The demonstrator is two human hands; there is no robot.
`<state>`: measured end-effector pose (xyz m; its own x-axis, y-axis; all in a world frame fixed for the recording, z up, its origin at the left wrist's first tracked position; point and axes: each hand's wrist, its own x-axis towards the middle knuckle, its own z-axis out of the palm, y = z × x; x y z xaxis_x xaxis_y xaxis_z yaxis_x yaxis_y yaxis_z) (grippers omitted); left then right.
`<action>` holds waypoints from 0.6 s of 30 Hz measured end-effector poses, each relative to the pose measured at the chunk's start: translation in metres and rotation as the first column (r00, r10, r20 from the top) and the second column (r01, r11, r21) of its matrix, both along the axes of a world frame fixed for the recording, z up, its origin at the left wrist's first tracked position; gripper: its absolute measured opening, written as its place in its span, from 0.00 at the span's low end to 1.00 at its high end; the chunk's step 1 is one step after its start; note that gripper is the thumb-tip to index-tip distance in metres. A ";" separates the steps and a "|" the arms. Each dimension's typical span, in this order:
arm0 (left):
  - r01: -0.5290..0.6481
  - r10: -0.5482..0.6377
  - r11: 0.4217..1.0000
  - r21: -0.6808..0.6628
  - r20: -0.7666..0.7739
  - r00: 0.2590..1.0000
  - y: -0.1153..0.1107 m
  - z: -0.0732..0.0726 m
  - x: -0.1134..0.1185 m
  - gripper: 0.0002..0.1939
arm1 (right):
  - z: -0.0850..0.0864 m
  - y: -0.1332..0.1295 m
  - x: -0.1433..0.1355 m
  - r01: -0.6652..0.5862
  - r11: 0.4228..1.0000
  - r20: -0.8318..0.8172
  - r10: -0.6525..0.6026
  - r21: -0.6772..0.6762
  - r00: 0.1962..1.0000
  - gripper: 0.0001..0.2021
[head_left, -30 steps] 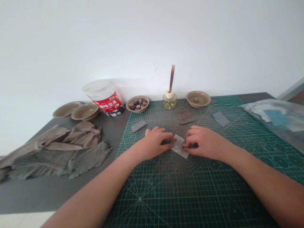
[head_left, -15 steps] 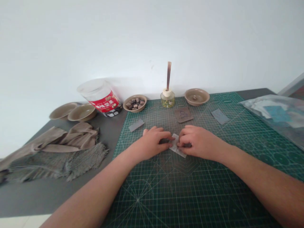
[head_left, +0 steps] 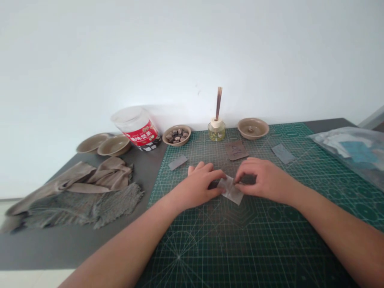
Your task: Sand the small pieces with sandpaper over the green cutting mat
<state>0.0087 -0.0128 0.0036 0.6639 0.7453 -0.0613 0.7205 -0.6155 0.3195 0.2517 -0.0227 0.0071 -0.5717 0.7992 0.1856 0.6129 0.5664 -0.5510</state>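
Observation:
A small pale, translucent packet or sheet lies on the green cutting mat, between my hands. My left hand rests at its left edge, with thumb and index finger apart and their tips on the sheet. The thumb and index finger of my right hand are pinched together at its upper right part. Whether the pinch holds the sheet's edge or something small on it cannot be made out. Just beyond the hands lies a brown square piece with dark marks.
Behind stand a bowl of brown pieces, a reed diffuser, a bowl and a red-labelled jar. Two bowls and a crumpled cloth lie left. Flat grey pieces flank my hands; a plastic bag lies right.
The view has shifted, so everything sits further right. My right hand has moved slightly away from my left, its pinch is more visible, and more of the pale sheet shows.

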 end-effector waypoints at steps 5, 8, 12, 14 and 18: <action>-0.014 0.014 0.999 0.038 -0.003 1.000 -0.006 0.002 0.005 0.23 | 0.004 0.001 0.001 0.144 0.988 -0.174 -0.151 -0.051 0.973 0.13; 0.002 -0.002 1.000 0.005 0.006 1.000 -0.006 0.004 0.005 0.20 | 0.003 0.003 0.000 0.177 0.983 -0.266 -0.182 -0.044 0.947 0.09; 0.018 -0.018 0.999 -0.036 0.022 1.000 -0.005 0.005 0.004 0.15 | -0.001 0.004 -0.002 0.171 0.983 -0.330 -0.185 -0.071 0.926 0.10; 0.023 -0.022 0.999 -0.048 0.023 0.999 -0.005 0.006 0.004 0.12 | -0.002 0.004 -0.003 0.152 0.986 -0.325 -0.168 -0.073 0.931 0.09; 0.010 -0.010 0.999 -0.047 0.010 1.000 -0.007 0.007 0.007 0.15 | -0.005 0.006 -0.002 0.143 0.985 -0.307 -0.166 -0.097 0.937 0.07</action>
<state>0.0152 -0.0198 0.0101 0.6720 0.7351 -0.0897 0.7111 -0.6067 0.3555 0.2495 -0.0168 0.0026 -0.3623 0.8910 0.2738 0.4800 0.4301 -0.7646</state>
